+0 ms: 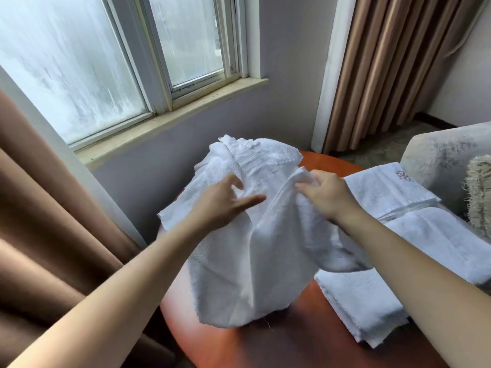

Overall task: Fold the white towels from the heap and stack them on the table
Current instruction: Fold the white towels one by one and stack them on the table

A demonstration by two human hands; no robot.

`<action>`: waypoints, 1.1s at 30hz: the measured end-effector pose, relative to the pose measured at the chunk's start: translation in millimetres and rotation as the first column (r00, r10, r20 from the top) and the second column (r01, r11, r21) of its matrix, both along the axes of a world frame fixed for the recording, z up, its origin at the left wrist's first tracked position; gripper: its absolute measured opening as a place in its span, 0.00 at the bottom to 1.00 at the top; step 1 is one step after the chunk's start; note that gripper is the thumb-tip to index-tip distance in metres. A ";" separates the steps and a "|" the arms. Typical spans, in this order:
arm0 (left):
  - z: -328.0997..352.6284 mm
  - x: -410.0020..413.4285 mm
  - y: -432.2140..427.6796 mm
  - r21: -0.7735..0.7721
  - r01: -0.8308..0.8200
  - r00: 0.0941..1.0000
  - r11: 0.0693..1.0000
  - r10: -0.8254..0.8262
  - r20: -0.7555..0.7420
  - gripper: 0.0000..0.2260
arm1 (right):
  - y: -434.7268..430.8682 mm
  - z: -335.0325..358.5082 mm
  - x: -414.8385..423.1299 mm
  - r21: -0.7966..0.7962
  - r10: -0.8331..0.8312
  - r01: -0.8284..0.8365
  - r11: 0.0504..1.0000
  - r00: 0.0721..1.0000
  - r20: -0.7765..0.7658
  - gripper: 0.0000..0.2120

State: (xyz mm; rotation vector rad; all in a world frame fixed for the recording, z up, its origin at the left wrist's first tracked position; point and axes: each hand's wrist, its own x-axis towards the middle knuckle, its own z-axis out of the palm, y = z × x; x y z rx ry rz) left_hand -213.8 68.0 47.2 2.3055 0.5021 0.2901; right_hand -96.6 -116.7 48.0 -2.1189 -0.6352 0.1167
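A loose white towel (263, 264) hangs above the round red-brown table (292, 338). My right hand (326, 193) grips its upper edge, lifting it. My left hand (225, 201) reaches in beside it with fingers spread and relaxed, touching the cloth without holding it. Behind them lies the heap of unfolded white towels (255, 158) on the far side of the table. A stack of folded white towels (361, 304) sits at the table's right edge, under my right forearm.
More folded white towels (385, 192), one with a red embroidered mark, lie to the right, next to a grey armchair (441, 158) with a fringed cushion (481, 192). Brown curtains (47, 221) hang at the left and far right. A window (111, 62) faces me.
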 end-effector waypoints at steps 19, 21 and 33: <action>-3.6 -27.2 30.6 -0.757 -0.209 0.968 0.619 0.243 -0.068 0.09 | 15.7 0.4 -11.6 0.084 -0.195 0.254 0.964 0.882 -0.430 0.13; -0.9 -21.2 20.1 -0.829 -0.183 0.964 0.529 0.263 -0.045 0.05 | 27.1 2.2 -28.1 0.083 -0.151 0.196 0.977 0.913 -0.379 0.13; 11.8 -14.4 -12.8 -0.799 -0.017 0.987 0.601 0.137 0.082 0.11 | 55.8 14.0 -62.6 0.131 0.039 -0.005 0.991 0.966 -0.257 0.14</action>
